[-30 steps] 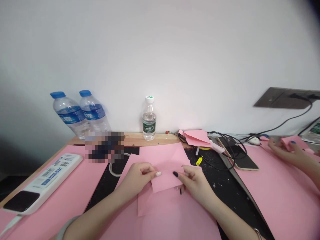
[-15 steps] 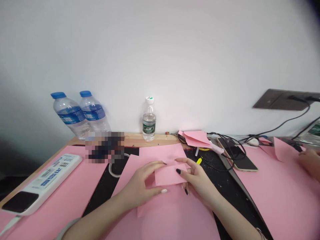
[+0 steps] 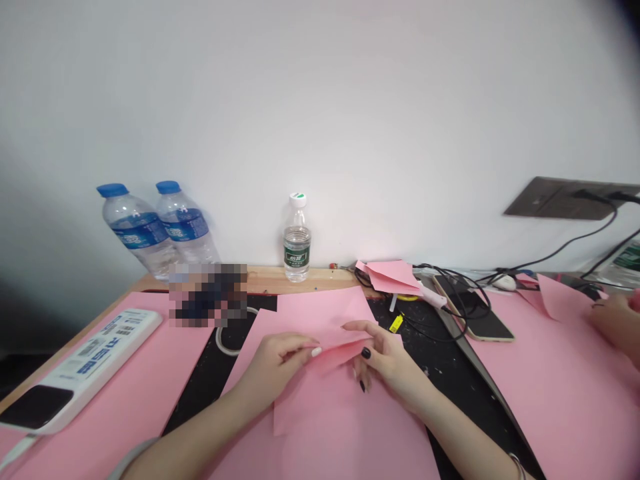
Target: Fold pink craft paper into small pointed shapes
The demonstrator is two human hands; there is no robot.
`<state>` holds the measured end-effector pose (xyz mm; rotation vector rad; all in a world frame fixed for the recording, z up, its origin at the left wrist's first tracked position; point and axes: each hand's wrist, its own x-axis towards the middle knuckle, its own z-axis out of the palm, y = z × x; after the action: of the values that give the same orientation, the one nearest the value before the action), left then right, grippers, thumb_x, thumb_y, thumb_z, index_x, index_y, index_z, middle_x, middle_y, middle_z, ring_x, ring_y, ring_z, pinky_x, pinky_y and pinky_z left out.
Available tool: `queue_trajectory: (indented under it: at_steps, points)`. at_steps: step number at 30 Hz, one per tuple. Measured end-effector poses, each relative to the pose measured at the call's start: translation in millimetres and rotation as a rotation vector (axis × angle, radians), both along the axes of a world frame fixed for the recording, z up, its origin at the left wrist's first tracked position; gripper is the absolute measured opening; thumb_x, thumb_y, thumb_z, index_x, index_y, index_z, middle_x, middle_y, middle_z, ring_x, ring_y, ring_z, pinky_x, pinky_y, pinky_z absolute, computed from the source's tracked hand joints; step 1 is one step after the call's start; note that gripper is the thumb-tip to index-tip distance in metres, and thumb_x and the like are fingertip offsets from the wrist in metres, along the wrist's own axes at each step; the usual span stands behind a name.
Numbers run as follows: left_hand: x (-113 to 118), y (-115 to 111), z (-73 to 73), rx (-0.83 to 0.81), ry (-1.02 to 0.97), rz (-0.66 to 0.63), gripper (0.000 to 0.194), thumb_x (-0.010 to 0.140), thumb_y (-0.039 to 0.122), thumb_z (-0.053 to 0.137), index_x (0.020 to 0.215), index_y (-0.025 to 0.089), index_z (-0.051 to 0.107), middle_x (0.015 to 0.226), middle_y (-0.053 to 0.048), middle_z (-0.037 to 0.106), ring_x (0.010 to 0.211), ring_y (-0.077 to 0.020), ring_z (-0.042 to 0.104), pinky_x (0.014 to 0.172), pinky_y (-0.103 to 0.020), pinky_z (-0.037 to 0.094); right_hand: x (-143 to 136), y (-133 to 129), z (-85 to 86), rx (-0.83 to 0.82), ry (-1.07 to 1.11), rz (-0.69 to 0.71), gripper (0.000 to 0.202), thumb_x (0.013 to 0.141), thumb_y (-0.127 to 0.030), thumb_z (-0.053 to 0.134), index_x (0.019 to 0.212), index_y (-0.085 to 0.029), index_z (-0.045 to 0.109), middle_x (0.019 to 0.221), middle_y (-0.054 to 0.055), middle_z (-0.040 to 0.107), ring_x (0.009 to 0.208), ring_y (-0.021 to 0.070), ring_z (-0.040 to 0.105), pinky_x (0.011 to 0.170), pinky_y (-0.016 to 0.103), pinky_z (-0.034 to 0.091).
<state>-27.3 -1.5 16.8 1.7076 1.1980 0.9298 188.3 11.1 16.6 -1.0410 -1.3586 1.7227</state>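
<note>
Between my two hands is a small folded pink paper [image 3: 340, 353], seen nearly edge-on, above larger pink sheets [image 3: 320, 427]. My left hand [image 3: 283, 360] pinches its left end between thumb and fingers. At the right end, my right hand [image 3: 387, 357] has its thumb and index finger on the paper, with the other fingers curled below. Part of the folded paper lies behind the right thumb and fingers.
Two blue-capped bottles [image 3: 135, 230] lean at the back left, near a white power strip [image 3: 90, 367]. A small bottle [image 3: 297, 247] stands by the wall. Right are folded pink paper [image 3: 393, 277], cables, a phone [image 3: 475, 313] and another person's hand [image 3: 617, 323].
My left hand has closed from spread fingers into a pinch on the paper's left end. The folded paper has tilted from a broad face to nearly edge-on.
</note>
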Motion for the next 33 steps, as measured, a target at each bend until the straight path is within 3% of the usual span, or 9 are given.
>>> queue_trajectory:
  at_steps: [5,9,12,16,20,24,30,33]
  points:
    - [1.2,0.3,-2.2,-0.054,-0.013,0.089,0.024,0.082,0.031,0.053,0.069,0.017,0.067,0.066,-0.001,0.063,0.064,-0.0163,0.056,0.058,-0.023,0.041,-3.1,-1.2,7.4,-0.058,-0.025,-0.028,0.039,0.077,-0.039,0.061,0.105,-0.015,0.049,0.057,-0.001,0.062,0.040,0.0099,0.052,0.038,0.019,0.041]
    - [1.5,-0.3,-6.2,0.020,0.030,0.154,0.030,0.080,0.031,0.055,0.053,0.016,0.053,0.053,0.004,0.044,0.054,-0.0117,0.042,0.051,-0.021,0.031,-3.1,-1.5,7.3,-0.109,0.019,-0.047,0.033,0.078,-0.041,0.057,0.097,-0.016,0.050,0.064,0.002,0.065,0.044,0.0121,0.056,0.039,0.021,0.042]
    - [1.3,-0.7,-5.9,0.000,0.002,0.201,0.034,0.080,0.032,0.056,0.052,0.017,0.044,0.053,0.005,0.036,0.053,-0.0104,0.037,0.050,-0.021,0.028,-2.2,-1.3,3.6,-0.115,-0.005,-0.080,0.042,0.073,-0.030,0.062,0.109,-0.015,0.046,0.056,-0.002,0.062,0.044,0.0134,0.057,0.042,0.023,0.044]
    - [1.5,0.8,-1.5,-0.189,-0.258,0.208,0.026,0.080,0.036,0.056,0.065,0.017,0.049,0.063,0.003,0.050,0.061,-0.0130,0.050,0.056,-0.022,0.039,-2.7,-0.9,0.5,-0.099,-0.015,-0.099,0.055,0.073,-0.030,0.063,0.120,-0.013,0.042,0.047,-0.006,0.057,0.043,0.0133,0.057,0.046,0.024,0.045]
    - [1.7,3.6,-1.8,-0.361,-0.477,0.163,0.021,0.079,0.037,0.059,0.074,0.017,0.052,0.069,0.002,0.058,0.066,-0.0155,0.059,0.061,-0.028,0.049,-2.6,0.7,-0.7,-0.092,0.005,-0.138,0.030,0.075,-0.039,0.060,0.090,-0.014,0.057,0.057,0.000,0.063,0.044,0.0110,0.056,0.045,0.022,0.042]
    - [-0.3,5.5,-6.6,-0.422,-0.450,0.190,0.024,0.076,0.037,0.063,0.072,0.018,0.049,0.066,0.003,0.061,0.065,-0.0157,0.062,0.062,-0.030,0.053,0.2,3.0,-0.8,-0.059,-0.013,-0.192,0.029,0.076,-0.042,0.061,0.070,-0.015,0.055,0.050,-0.002,0.060,0.042,0.0095,0.053,0.043,0.019,0.038]
    - [-0.8,6.8,-4.8,-0.459,-0.450,0.110,0.024,0.076,0.037,0.064,0.074,0.017,0.049,0.069,0.001,0.065,0.066,-0.0172,0.066,0.064,-0.030,0.053,3.2,6.1,-2.2,-0.069,0.037,-0.184,0.027,0.075,-0.041,0.064,0.080,-0.014,0.059,0.050,-0.003,0.059,0.041,0.0087,0.052,0.043,0.019,0.040]
    - [0.0,6.0,-2.2,-0.474,-0.453,0.034,0.020,0.078,0.035,0.062,0.082,0.016,0.055,0.073,0.000,0.067,0.067,-0.0170,0.066,0.065,-0.030,0.053,4.4,7.7,-5.7,-0.062,0.044,-0.175,0.028,0.074,-0.040,0.066,0.071,-0.013,0.058,0.049,-0.002,0.059,0.036,0.0064,0.048,0.037,0.017,0.036]
